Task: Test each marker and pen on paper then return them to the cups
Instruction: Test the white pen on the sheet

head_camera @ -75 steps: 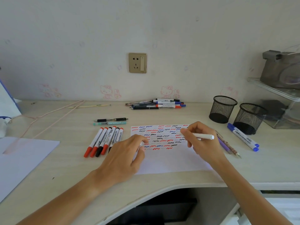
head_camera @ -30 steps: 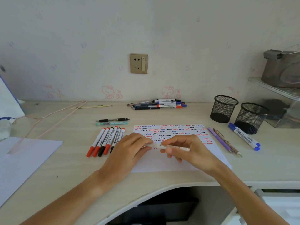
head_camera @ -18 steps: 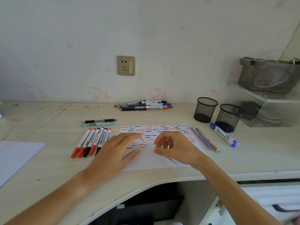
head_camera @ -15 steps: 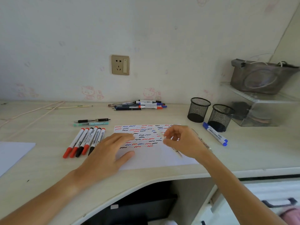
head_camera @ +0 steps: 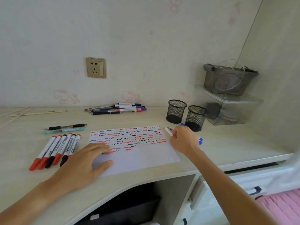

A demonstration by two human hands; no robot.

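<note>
A white paper (head_camera: 139,158) covered in red, blue and black squiggles lies in front of me. My left hand (head_camera: 82,166) rests flat on its left part, fingers spread. My right hand (head_camera: 184,140) is just past the paper's right edge and pinches a white pen (head_camera: 168,131) low over the desk, next to the blue markers (head_camera: 200,141) it partly hides. Two black mesh cups (head_camera: 176,111) (head_camera: 195,117) stand behind that hand. A row of red and black markers (head_camera: 56,148) lies left of the paper.
A black pen and a teal pen (head_camera: 65,128) lie above the marker row. A pile of pens (head_camera: 116,108) sits by the wall. A clear shelf unit (head_camera: 227,108) with a grey bag stands at the right. The desk edge curves near me.
My right hand carried the white pen from over the paper to the right, down beside the blue markers. The left hand stayed on the paper. The view turned right.
</note>
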